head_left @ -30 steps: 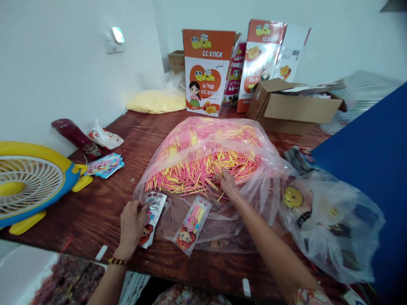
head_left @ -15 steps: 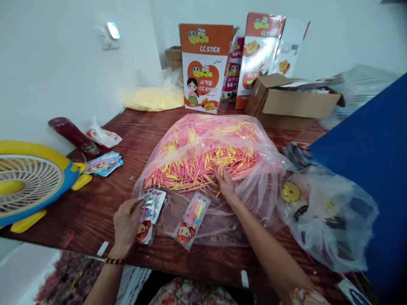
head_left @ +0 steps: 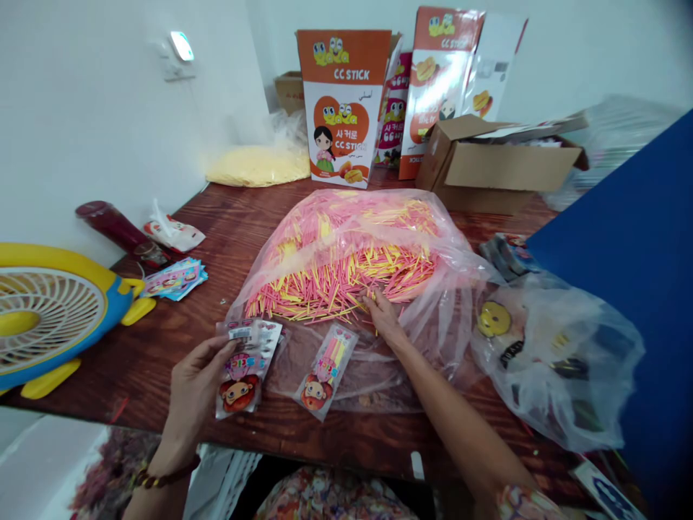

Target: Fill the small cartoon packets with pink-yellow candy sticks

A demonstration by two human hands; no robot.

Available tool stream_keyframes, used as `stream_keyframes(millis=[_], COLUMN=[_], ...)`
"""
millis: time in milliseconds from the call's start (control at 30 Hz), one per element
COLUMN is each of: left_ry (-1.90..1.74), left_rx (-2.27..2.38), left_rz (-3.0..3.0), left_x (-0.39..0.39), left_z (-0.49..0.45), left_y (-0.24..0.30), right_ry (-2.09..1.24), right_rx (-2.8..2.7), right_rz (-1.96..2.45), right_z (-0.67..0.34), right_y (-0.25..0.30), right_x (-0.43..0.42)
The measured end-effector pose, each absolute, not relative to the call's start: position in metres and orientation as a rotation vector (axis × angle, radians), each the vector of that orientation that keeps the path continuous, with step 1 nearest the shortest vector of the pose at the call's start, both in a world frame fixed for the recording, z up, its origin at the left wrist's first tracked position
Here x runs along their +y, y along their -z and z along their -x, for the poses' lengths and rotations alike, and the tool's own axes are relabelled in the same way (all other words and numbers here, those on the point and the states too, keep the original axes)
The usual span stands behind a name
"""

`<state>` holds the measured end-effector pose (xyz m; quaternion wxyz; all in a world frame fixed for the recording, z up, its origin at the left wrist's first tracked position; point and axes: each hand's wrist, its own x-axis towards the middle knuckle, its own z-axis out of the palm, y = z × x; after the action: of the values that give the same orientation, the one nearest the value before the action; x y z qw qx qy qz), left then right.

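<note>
While L fingers (head_left: 208, 352) pinch pkt (head_left: 238, 391), R fingers (head_left: 375, 306) touch sticks (head_left: 319, 285); can't tell if gripped.

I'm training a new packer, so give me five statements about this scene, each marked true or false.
1. The left hand holds a printed packet. True.
2. The right hand is gripping a bottle. False: it is at the near edge of the pink and yellow sticks.
3. Another packet, with sticks showing inside, lies to the right of the held one. True.
4. The fan is on the right side of the view. False: it is on the left.
5. The brown cardboard box is open. True.
</note>
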<state>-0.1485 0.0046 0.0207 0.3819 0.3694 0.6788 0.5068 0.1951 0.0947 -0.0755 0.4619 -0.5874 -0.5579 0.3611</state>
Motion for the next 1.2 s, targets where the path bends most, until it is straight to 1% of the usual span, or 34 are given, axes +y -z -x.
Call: stream_keyframes(millis=[133,233,300,433,533,667,800,867,967,1033,1200], left_ry=[-1.348,-1.288,-1.197,-0.922,-0.799,-0.698,-0.622,-0.655,-0.863,-1.005,-1.211], left_rx=[1.544,1.518,1.593,1.885,2.033,2.154,2.279,2.265,2.121,1.975,1.504], left_rz=[-0.788,-0.868,-1.024,-1.482,-1.733,-1.888,-1.980,-2.036,-1.939,-1.700,-1.076], left_x=[0.007,0.014,0.021,0.032,0.032,0.028,0.025,0.024,0.020,0.019,0.021], left_z=[0.136,0.136,0.144,0.163,0.168,0.165,0.168,0.172,0.172,0.167,0.128], left_y=[-0.025,-0.018,-0.006,0.019,0.027,0.027,0.028,0.026,0.011,-0.006,-0.038], right_ry=[-0.891,-0.919,-0.926,-0.903,-0.872,-0.883,-0.897,-0.974,-1.204,-1.336,-1.536], right_rx=[-1.369,-1.249,-1.236,-1.355,-1.396,-1.342,-1.306,-1.124,-0.824,-0.729,-0.690], right_rz=[1.427,1.391,1.385,1.406,1.407,1.348,1.331,1.297,1.191,1.106,1.007], right_z=[-0.196,-0.195,-0.195,-0.196,-0.196,-0.196,-0.196,-0.197,-0.197,-0.196,-0.183], right_y=[0.073,0.069,0.067,0.070,0.076,0.079,0.067,0.056,0.037,0.026,0.009], right_x=[0.094,0.095,0.094,0.092,0.091,0.092,0.092,0.093,0.092,0.088,0.071])
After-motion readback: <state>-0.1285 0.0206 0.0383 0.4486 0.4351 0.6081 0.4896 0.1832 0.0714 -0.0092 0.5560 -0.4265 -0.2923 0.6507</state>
